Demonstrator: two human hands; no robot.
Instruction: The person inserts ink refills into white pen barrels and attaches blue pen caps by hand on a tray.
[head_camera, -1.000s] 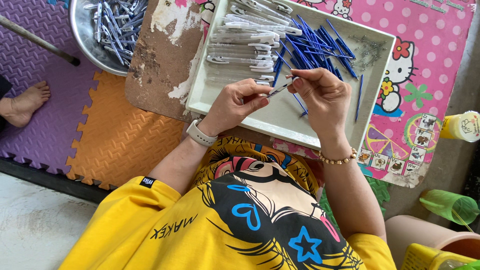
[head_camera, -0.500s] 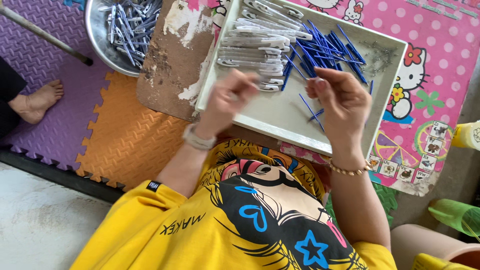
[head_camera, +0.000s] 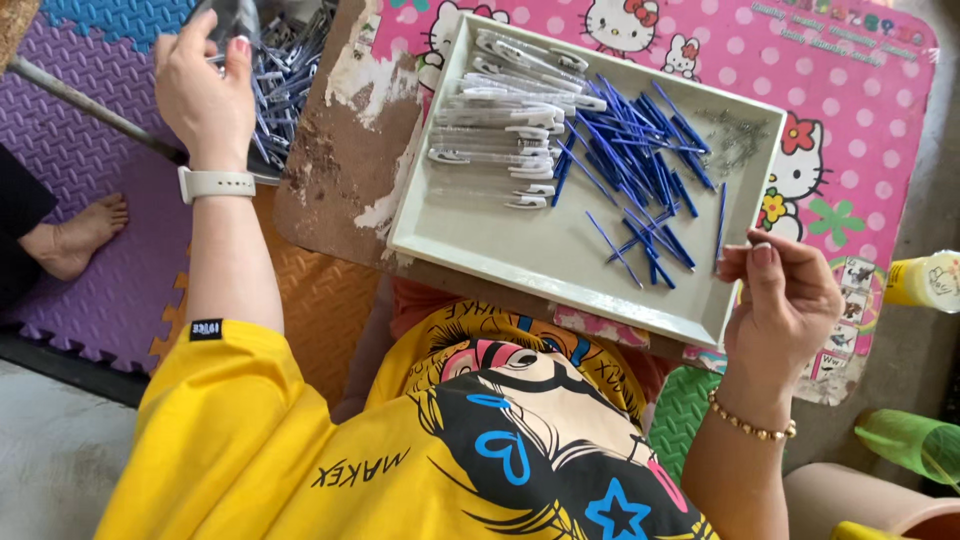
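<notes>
head view: left hand (head_camera: 205, 95) has swung to the metal bowl (head_camera: 285, 75) (fingers unclear), right hand (head_camera: 785, 305) loosely curled, empty.

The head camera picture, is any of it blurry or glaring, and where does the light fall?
Head view: even daylight, soft shadows inside the tray; the blue refills and clear pen barrels are sharp; the left hand at the top edge is slightly smeared, and what it holds over the metal bowl is unclear; the right hand is crisp; no strong glare.
</notes>
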